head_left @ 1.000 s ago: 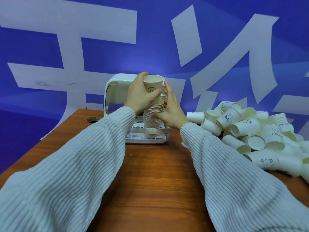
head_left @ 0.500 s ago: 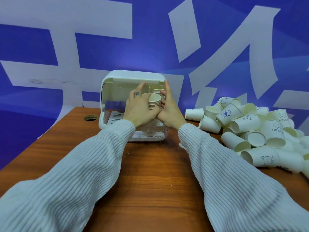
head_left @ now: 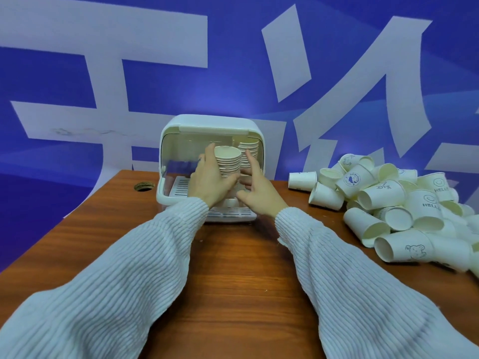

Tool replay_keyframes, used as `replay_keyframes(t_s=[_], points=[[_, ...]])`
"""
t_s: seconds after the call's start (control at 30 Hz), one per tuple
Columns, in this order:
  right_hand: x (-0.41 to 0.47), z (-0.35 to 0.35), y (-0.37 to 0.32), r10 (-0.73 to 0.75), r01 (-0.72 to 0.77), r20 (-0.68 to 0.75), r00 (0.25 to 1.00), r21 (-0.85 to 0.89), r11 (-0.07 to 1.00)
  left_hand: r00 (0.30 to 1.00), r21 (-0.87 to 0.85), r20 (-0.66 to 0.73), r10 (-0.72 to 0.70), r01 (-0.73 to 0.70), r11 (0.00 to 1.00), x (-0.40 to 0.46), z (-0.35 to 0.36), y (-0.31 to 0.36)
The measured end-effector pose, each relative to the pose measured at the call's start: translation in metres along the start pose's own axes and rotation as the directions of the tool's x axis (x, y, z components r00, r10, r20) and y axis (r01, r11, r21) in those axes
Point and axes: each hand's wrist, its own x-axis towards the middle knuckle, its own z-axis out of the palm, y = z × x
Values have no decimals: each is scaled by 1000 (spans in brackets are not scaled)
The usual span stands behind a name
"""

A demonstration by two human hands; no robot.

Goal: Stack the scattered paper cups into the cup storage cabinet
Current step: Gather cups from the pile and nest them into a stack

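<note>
A white cup storage cabinet (head_left: 211, 124) stands open at the back of the wooden table (head_left: 233, 268). Inside it a stack of cream paper cups (head_left: 228, 161) stands upright, with a second stack (head_left: 248, 151) behind it to the right. My left hand (head_left: 211, 181) wraps around the left side of the front stack. My right hand (head_left: 260, 189) is just right of that stack, fingers spread, and I cannot tell whether it touches the cups. A heap of loose paper cups (head_left: 394, 200) lies on the table to the right.
A round cable hole (head_left: 144, 186) sits in the table left of the cabinet. A blue wall banner with large white strokes (head_left: 285, 60) rises right behind the table. The cabinet's slatted tray (head_left: 228, 213) sticks out at the front.
The cup stack went from above the tray down and back into the cabinet. My right hand has loosened and drawn slightly away from the stack; my left hand still holds it.
</note>
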Motion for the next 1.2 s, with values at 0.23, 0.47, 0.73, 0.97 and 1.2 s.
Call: replay_keyframes(t_s=[0.23,0.47,0.73,0.97,1.2], points=[[-8,1,-1,0,1,5,1000,-16,1000,994,69,-33,-104,106,992,24,-5,-15],[-10,1,4,-6,4,-107,994,-15,1000,999,65,-17,-43,44,997,23,-3,-14],[-36,-77,28,116,-228,-512,851,-162,960,997,-84,30,72,-69,994,11,-12,-5],[-86,-151,49,278,-499,-414,867,-719,483,974,-168,168,153,-124,978,1,-1,5],[-124,-158,65,405,-459,-375,834,-879,130,959,-179,226,169,-130,975,1,0,9]])
